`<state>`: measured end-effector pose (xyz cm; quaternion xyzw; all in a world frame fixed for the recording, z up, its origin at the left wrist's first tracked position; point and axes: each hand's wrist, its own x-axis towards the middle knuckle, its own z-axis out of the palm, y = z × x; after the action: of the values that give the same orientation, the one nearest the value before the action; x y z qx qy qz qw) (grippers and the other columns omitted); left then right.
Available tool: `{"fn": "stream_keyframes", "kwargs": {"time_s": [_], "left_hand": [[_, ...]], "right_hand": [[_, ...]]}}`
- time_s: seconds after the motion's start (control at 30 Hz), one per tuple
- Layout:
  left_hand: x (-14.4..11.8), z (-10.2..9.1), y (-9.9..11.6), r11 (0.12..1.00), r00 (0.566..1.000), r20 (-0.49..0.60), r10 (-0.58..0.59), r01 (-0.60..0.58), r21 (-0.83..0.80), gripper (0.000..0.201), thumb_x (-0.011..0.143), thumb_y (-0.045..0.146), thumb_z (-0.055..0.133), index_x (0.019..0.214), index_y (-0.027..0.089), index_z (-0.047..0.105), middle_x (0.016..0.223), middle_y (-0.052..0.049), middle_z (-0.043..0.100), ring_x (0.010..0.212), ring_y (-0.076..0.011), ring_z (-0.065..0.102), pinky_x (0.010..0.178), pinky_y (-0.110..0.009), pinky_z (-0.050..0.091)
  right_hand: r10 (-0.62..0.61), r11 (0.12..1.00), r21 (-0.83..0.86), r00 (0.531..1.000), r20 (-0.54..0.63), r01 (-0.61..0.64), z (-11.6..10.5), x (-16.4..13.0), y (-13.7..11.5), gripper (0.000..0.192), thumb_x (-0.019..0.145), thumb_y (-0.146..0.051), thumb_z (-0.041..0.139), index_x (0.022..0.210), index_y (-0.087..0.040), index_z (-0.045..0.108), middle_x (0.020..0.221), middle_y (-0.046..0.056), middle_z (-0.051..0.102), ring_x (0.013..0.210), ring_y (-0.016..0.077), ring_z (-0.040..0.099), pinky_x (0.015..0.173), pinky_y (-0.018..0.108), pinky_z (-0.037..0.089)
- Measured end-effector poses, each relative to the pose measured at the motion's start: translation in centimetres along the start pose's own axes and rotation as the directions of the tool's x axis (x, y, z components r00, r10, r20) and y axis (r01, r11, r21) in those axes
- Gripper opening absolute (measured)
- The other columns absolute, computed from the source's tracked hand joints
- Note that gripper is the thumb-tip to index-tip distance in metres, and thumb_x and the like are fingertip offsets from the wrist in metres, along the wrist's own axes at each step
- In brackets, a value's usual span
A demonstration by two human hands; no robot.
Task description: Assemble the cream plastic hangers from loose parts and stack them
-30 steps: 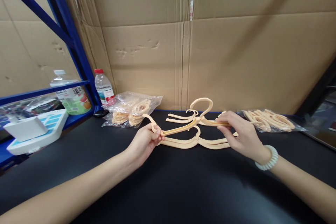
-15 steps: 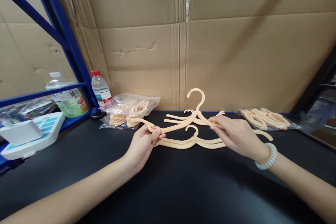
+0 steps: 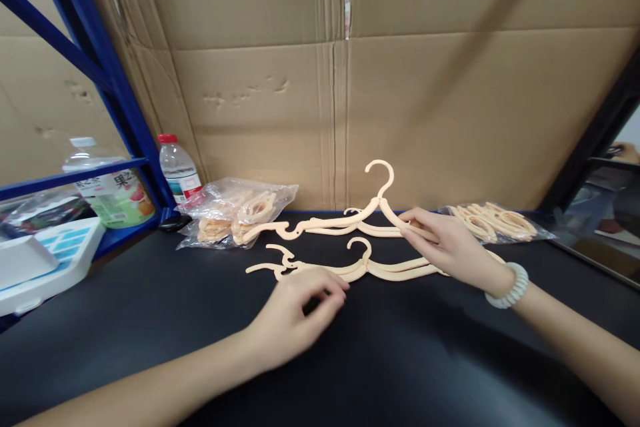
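My right hand (image 3: 445, 243) pinches the right arm of a cream folding clothes hanger (image 3: 373, 207), held up with its hook on top. Its left arm reaches out unsupported toward the bagged hangers. Below it, another pair of cream hanger arms with a hook (image 3: 363, 270) lies on the black table. My left hand (image 3: 303, 313) is in front of that lying hanger's left part, fingers loosely curled and apart, holding nothing. Behind the held hanger, a further hanger (image 3: 353, 211) lies on the table, mostly covered by it.
Clear bags of cream hanger parts lie at left (image 3: 235, 210) and right (image 3: 495, 221). A red-capped bottle (image 3: 180, 173), a larger juice bottle (image 3: 115, 190) and a white-and-blue plastic item (image 3: 65, 253) stand at left by a blue rack (image 3: 125, 107). Cardboard (image 3: 260, 100) walls the back.
My left hand has let go of the hanger's left arm and moved down toward me. My right hand still holds the hanger, whose hook is slightly higher. The view has shifted slightly.
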<state>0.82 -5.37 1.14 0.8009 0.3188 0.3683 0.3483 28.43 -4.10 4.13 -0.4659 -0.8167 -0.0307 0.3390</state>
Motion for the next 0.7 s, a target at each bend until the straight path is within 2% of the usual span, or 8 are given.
{"fn": "stream_keyframes", "kwargs": {"time_s": [0.03,0.1,0.17,0.2,0.3,0.4,0.57,0.7], "left_hand": [[-0.4,0.2,0.5,0.986,0.982,0.142,0.122,-0.137,0.096,0.015,0.086,0.018,0.057,0.088,0.02,0.071,0.103,-0.01,0.07,0.099,-0.0246,0.063,0.09,-0.036,0.049],[-0.9,0.5,1.2,0.9,0.879,0.372,0.299,-0.39,0.197,0.025,0.085,0.013,0.054,0.106,0.02,0.067,0.118,-0.011,0.065,0.116,-0.0264,0.055,0.101,-0.04,0.044],[-1.1,0.4,1.4,0.813,0.805,0.478,0.35,-0.515,0.272,0.03,0.085,0.013,0.054,0.114,0.018,0.062,0.128,-0.011,0.059,0.127,-0.0269,0.045,0.106,-0.041,0.039],[-1.0,0.3,1.3,0.785,0.797,0.496,0.346,-0.535,0.312,0.031,0.086,0.014,0.054,0.115,0.017,0.06,0.13,-0.011,0.057,0.129,-0.0269,0.042,0.108,-0.041,0.037],[-0.7,0.0,0.7,0.766,0.819,0.493,0.293,-0.51,0.391,0.027,0.087,0.017,0.054,0.113,0.019,0.06,0.133,-0.01,0.054,0.131,-0.0259,0.041,0.11,-0.041,0.035],[-0.5,-0.1,0.3,0.77,0.823,0.498,0.273,-0.497,0.4,0.024,0.088,0.017,0.052,0.111,0.02,0.06,0.129,-0.009,0.056,0.125,-0.0238,0.047,0.107,-0.038,0.039],[-0.7,0.1,0.8,0.742,0.788,0.54,0.295,-0.545,0.39,0.023,0.09,0.018,0.049,0.11,0.02,0.061,0.122,-0.009,0.06,0.119,-0.0233,0.051,0.104,-0.037,0.042],[-0.7,0.2,1.0,0.738,0.793,0.547,0.268,-0.534,0.413,0.026,0.09,0.017,0.049,0.113,0.021,0.06,0.126,-0.007,0.058,0.124,-0.0242,0.047,0.106,-0.039,0.039]], "right_hand": [[-0.007,1.0,0.014,0.999,0.037,0.006,-0.2,0.0,-0.2,0.019,0.094,-0.032,0.042,0.096,-0.02,0.057,0.06,-0.002,0.056,0.053,0.0136,0.05,0.055,0.024,0.038],[-0.022,0.999,0.032,0.991,0.132,0.018,-0.4,0.1,-0.6,0.018,0.093,-0.031,0.044,0.095,-0.019,0.057,0.065,-0.001,0.058,0.056,0.013,0.049,0.056,0.024,0.037],[-0.035,0.998,0.049,0.974,0.224,0.024,-0.5,0.1,-0.9,0.017,0.091,-0.03,0.045,0.092,-0.018,0.058,0.068,0.0,0.058,0.057,0.0124,0.048,0.058,0.024,0.037],[-0.035,0.998,0.056,0.964,0.265,0.021,-0.4,0.1,-1.0,0.017,0.091,-0.029,0.046,0.089,-0.018,0.058,0.067,-0.001,0.056,0.057,0.0119,0.047,0.058,0.023,0.036],[-0.02,0.998,0.069,0.916,0.401,-0.009,-0.3,0.0,-1.1,0.016,0.089,-0.027,0.047,0.081,-0.018,0.058,0.059,-0.004,0.051,0.053,0.0108,0.043,0.054,0.022,0.034],[-0.01,0.997,0.066,0.855,0.518,-0.028,-0.2,-0.2,-0.7,0.013,0.085,-0.026,0.052,0.078,-0.018,0.06,0.062,-0.003,0.055,0.054,0.0105,0.046,0.052,0.022,0.033],[-0.04,0.999,0.038,0.808,0.588,0.022,0.2,-0.4,-0.3,0.01,0.08,-0.023,0.058,0.074,-0.017,0.062,0.069,-0.001,0.06,0.06,0.0109,0.051,0.057,0.022,0.036],[-0.027,0.999,-0.003,0.794,0.608,0.037,0.4,-0.2,-0.6,0.006,0.077,-0.018,0.061,0.071,-0.016,0.062,0.073,0.001,0.062,0.064,0.0118,0.053,0.059,0.022,0.037]]}}
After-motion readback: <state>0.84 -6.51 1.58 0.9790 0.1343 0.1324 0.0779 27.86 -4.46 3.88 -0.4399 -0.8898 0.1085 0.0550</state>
